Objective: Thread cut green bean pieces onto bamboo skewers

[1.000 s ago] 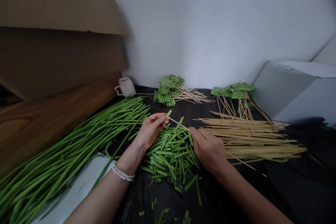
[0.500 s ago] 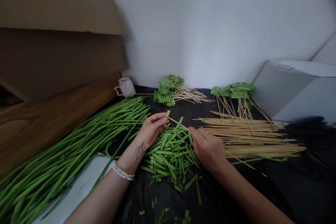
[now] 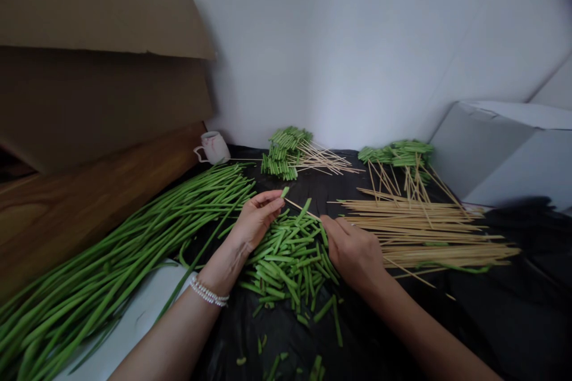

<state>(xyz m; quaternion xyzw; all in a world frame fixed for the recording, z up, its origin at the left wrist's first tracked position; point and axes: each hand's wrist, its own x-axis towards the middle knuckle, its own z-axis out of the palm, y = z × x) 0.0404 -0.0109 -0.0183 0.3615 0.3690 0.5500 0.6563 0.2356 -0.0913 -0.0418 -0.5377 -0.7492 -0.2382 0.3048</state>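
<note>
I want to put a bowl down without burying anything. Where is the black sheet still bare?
Bare black sheet lies right of the right hand, below the loose skewers. A smaller strip runs between the two finished skewer piles and the cut stem pieces. The left side is crowded with long green stems; the middle holds the cut pieces and the left hand.

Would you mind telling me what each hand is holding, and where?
Left hand pinches a short green stem piece by its lower end; right hand grips a thin bamboo skewer at its back end.
</note>
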